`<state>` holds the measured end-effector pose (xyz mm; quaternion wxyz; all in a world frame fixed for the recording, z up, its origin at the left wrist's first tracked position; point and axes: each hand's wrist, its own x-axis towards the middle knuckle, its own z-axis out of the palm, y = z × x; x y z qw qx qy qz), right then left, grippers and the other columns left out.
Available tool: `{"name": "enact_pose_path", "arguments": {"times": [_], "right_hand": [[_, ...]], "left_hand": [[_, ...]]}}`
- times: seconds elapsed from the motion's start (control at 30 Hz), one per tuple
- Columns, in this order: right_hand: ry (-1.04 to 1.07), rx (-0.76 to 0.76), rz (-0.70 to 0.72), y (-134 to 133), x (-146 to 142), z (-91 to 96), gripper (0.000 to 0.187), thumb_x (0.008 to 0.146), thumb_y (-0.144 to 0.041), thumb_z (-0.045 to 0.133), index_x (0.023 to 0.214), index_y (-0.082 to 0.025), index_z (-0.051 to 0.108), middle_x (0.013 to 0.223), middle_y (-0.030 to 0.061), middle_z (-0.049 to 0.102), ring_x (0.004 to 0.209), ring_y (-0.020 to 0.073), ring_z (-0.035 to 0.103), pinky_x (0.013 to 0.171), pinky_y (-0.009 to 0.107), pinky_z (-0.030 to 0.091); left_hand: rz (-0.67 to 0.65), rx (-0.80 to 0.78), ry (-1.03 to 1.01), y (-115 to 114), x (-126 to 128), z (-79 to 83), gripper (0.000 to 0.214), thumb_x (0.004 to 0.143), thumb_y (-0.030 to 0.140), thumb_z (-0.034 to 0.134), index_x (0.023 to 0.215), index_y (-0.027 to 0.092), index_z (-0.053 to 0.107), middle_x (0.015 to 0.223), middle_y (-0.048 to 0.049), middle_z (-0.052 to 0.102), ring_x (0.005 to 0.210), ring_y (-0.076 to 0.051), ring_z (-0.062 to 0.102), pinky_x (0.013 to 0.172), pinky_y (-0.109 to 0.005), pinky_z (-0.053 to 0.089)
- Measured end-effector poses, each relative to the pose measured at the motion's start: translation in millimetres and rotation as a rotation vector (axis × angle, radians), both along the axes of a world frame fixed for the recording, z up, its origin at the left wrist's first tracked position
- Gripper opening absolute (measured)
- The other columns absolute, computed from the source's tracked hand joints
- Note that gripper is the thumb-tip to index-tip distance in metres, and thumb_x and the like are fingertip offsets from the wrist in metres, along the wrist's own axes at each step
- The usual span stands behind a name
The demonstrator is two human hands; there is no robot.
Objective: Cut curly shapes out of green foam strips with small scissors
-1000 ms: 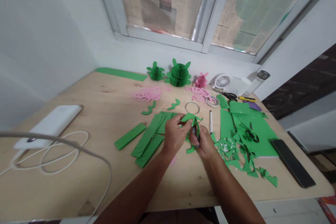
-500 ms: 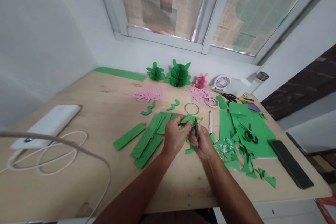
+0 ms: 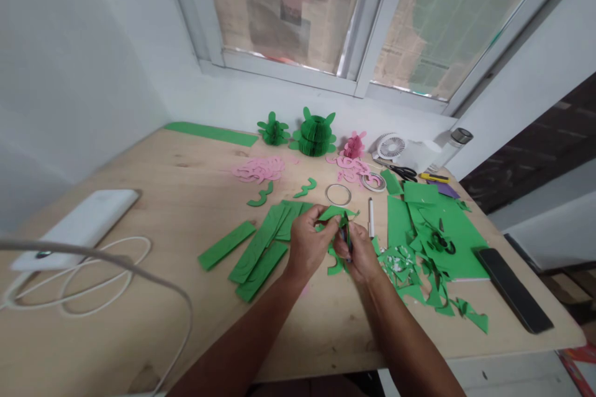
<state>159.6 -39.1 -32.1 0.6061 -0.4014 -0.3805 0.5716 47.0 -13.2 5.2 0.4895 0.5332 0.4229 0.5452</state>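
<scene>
My left hand (image 3: 308,240) pinches a piece of green paper (image 3: 336,213) above the middle of the table. In my right hand (image 3: 362,253) is a small pair of scissors (image 3: 345,233), its blades pointing away from me at the paper; the handles are mostly covered by my fingers. Left of my hands lie several folded green paper strips (image 3: 258,248) with curved outlines on them. Beyond them rest two wavy green cutouts (image 3: 306,188). Beneath my hands, another curved green cutout (image 3: 334,265) is partly hidden.
Green offcuts (image 3: 435,288), a phone (image 3: 514,288) and green sheets (image 3: 465,236) with black scissors lie right. A white pen (image 3: 371,217) and tape rings (image 3: 338,195) sit ahead. Paper figures (image 3: 315,136) and a fan (image 3: 391,146) stand behind. Left are a power bank (image 3: 88,223) and a cable (image 3: 177,288).
The view has shifted slightly, so everything sits a little further left. My hands keep their grip on the paper and scissors; the blades look a little closer together.
</scene>
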Motion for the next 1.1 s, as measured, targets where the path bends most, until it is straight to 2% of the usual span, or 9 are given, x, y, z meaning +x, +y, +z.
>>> {"name": "enact_pose_path", "arguments": {"times": [1.1], "right_hand": [[0.010, 0.013, 0.000, 0.1, 0.1, -2.7, 0.051, 0.076, -0.061, 0.067, 0.055, -0.020, 0.046, 0.041, -0.0089, 0.033, 0.036, 0.0055, 0.021, 0.037, 0.022, 0.013]], "left_hand": [[-0.043, -0.002, -0.034, 0.4, -1.3, 1.6, 0.012, 0.070, 0.028, 0.065, 0.068, 0.017, 0.062, 0.062, 0.0015, 0.061, 0.058, -0.012, 0.055, 0.057, -0.021, 0.045]]}}
